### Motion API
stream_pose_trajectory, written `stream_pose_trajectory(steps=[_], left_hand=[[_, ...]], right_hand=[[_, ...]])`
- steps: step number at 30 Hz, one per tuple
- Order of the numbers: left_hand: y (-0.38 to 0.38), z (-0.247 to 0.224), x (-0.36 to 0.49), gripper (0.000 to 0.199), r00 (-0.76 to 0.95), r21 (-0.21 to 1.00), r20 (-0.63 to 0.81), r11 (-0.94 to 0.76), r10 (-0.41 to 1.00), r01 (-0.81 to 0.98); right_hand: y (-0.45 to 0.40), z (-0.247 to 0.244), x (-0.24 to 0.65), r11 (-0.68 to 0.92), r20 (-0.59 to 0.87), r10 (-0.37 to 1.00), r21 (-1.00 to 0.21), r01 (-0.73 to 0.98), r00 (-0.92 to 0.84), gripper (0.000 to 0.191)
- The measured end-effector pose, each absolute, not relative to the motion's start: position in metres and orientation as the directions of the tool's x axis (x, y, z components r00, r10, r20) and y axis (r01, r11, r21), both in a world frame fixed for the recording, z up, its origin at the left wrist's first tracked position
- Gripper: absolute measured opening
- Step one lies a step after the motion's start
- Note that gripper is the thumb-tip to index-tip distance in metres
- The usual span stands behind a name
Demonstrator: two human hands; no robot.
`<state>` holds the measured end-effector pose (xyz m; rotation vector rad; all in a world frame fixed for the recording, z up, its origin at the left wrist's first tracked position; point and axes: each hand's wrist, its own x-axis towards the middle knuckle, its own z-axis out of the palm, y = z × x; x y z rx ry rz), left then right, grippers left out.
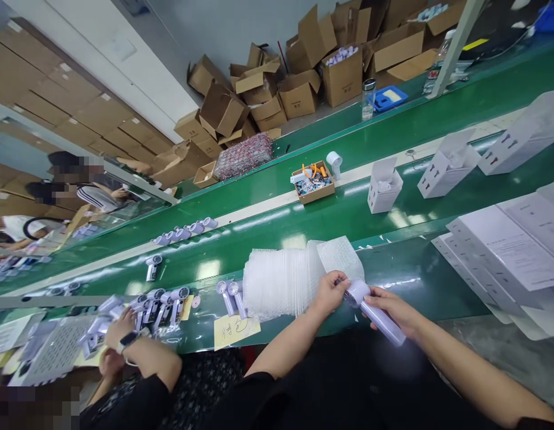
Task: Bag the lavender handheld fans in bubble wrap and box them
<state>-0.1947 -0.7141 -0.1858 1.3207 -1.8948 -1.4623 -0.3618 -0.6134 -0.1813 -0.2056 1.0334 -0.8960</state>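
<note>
A lilac handheld fan (381,322) is held in front of my body at the near edge of the bench, its handle slanting down to the right. The fingers of my left hand (331,294) are pinched at the dark end of the fan's round head. My right hand (393,307) grips the fan by the handle, just below the head. Right behind my left hand lies a row of bubble-wrap bags (281,280), the last one tipped over to the right. Two more lilac fans (232,297) lie at the left end of the bags, above a handwritten yellow note (236,331).
White open boxes (385,190) stand along the green conveyor (259,224); flat white cartons (505,251) are stacked at right. A small carton of parts (316,188) sits at the middle. On my left, a co-worker's hands (120,334) handle fans. Brown cartons pile up behind.
</note>
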Motion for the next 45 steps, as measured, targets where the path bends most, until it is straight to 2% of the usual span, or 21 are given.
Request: stream_pose_trajectory(steps=[3, 5, 9, 12, 14, 17, 19, 22, 23, 25, 27, 28, 31, 33, 39, 40, 42, 44, 45], left_hand=[[-0.709, -0.173, -0.188, 0.013, -0.617, 0.862, 0.065, 0.356, -0.784, -0.361], [-0.704, -0.168, -0.181, 0.016, -0.699, 0.797, 0.176, 0.517, -0.693, -0.311], [-0.693, -0.164, -0.178, 0.016, -0.751, 0.707, 0.255, 0.647, -0.610, -0.286], [-0.690, -0.159, -0.185, 0.018, -0.743, 0.599, 0.321, 0.734, -0.588, -0.321], [-0.691, -0.155, -0.186, 0.020, -0.802, 0.484, 0.346, 0.825, -0.487, -0.293], [-0.693, -0.152, -0.181, 0.022, -0.925, 0.379, 0.302, 0.920, -0.229, -0.104], [-0.693, -0.154, -0.177, 0.022, -0.938, 0.398, 0.299, 0.916, -0.176, -0.045], [-0.690, -0.160, -0.175, 0.021, -0.863, 0.472, 0.349, 0.864, -0.365, -0.175], [-0.689, -0.162, -0.175, 0.021, -0.850, 0.476, 0.361, 0.860, -0.383, -0.185], [-0.687, -0.168, -0.172, 0.019, -0.889, 0.438, 0.372, 0.895, -0.268, -0.086], [-0.687, -0.175, -0.164, 0.018, -0.923, 0.417, 0.361, 0.908, -0.137, 0.028], [-0.688, -0.179, -0.160, 0.018, -0.925, 0.438, 0.348, 0.899, -0.155, 0.014], [-0.690, -0.186, -0.153, 0.015, -0.861, 0.564, 0.267, 0.795, -0.433, -0.225], [-0.688, -0.186, -0.154, 0.017, -0.818, 0.608, 0.213, 0.728, -0.535, -0.318], [-0.683, -0.170, -0.160, 0.013, -0.857, 0.628, 0.232, 0.743, -0.461, -0.230], [-0.684, -0.169, -0.158, 0.013, -0.864, 0.653, 0.199, 0.720, -0.462, -0.235], [-0.685, -0.169, -0.152, 0.012, -0.862, 0.725, 0.090, 0.626, -0.499, -0.286], [-0.685, -0.168, -0.145, 0.011, -0.822, 0.817, -0.076, 0.438, -0.564, -0.376], [-0.684, -0.167, -0.143, 0.011, -0.790, 0.855, -0.172, 0.308, -0.589, -0.416]], right_hand=[[-0.609, -0.181, -0.355, 0.630, -0.658, -0.725, -0.517, 0.579, 0.201, 0.034], [-0.608, -0.180, -0.351, 0.595, -0.653, -0.739, -0.516, 0.617, 0.166, 0.039], [-0.609, -0.176, -0.345, 0.556, -0.657, -0.746, -0.519, 0.650, 0.113, 0.053], [-0.610, -0.170, -0.342, 0.564, -0.652, -0.746, -0.513, 0.647, 0.133, 0.048], [-0.607, -0.164, -0.341, 0.522, -0.640, -0.762, -0.522, 0.675, 0.094, 0.044], [-0.598, -0.158, -0.336, 0.483, -0.663, -0.748, -0.511, 0.711, 0.032, 0.040], [-0.592, -0.156, -0.331, 0.497, -0.696, -0.718, -0.498, 0.711, 0.015, 0.040], [-0.586, -0.155, -0.321, 0.495, -0.712, -0.702, -0.502, 0.709, -0.015, 0.045], [-0.585, -0.155, -0.318, 0.482, -0.711, -0.702, -0.504, 0.717, -0.028, 0.048], [-0.585, -0.155, -0.314, 0.454, -0.712, -0.699, -0.505, 0.734, -0.058, 0.051], [-0.586, -0.155, -0.310, 0.426, -0.730, -0.678, -0.491, 0.760, -0.091, 0.047], [-0.587, -0.155, -0.307, 0.405, -0.744, -0.659, -0.475, 0.781, -0.110, 0.042], [-0.589, -0.155, -0.301, 0.336, -0.791, -0.592, -0.415, 0.845, -0.153, 0.031], [-0.590, -0.156, -0.298, 0.335, -0.799, -0.581, -0.409, 0.849, -0.155, 0.028], [-0.582, -0.168, -0.287, 0.403, -0.787, -0.608, -0.419, 0.814, -0.105, 0.024], [-0.579, -0.170, -0.285, 0.416, -0.777, -0.616, -0.463, 0.783, -0.132, 0.023], [-0.572, -0.172, -0.285, 0.457, -0.719, -0.646, -0.633, 0.625, -0.256, 0.021], [-0.562, -0.167, -0.287, 0.482, -0.565, -0.726, -0.824, 0.296, -0.391, 0.022], [-0.557, -0.163, -0.290, 0.468, -0.463, -0.781, -0.878, 0.098, -0.419, 0.023]])
